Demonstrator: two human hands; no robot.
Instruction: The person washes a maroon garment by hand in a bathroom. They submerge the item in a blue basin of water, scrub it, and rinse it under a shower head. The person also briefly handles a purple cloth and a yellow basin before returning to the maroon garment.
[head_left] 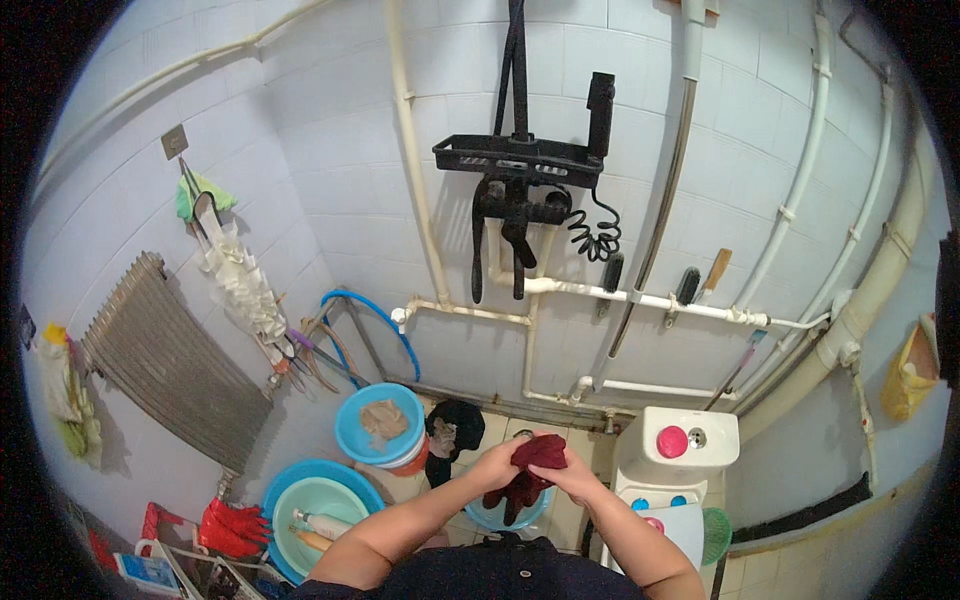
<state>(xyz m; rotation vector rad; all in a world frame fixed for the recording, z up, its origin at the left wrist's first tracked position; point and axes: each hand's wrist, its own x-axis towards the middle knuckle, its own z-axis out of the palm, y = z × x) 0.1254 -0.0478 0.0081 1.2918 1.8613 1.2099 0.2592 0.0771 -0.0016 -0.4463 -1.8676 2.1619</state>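
A dark red cloth [540, 452] is gripped between my two hands, bunched at the top, with darker folds hanging below. I cannot make out what kind of garment it is. My left hand [494, 467] closes on its left side, and my right hand [572, 477] pinches its right side. Both hands are above a light blue basin [480, 519] on the tiled floor. The hanging folds hide much of the basin, and my dark clothing covers the area in front of it.
A white toilet [640, 425] stands to the right, with a green mesh basket [716, 535] beside it. Left are a blue basin with beige cloth [383, 420], a black bag [463, 425], a pale green basin [290, 500] and red gloves [232, 527]. A black shower fixture [518, 155] hangs ahead.
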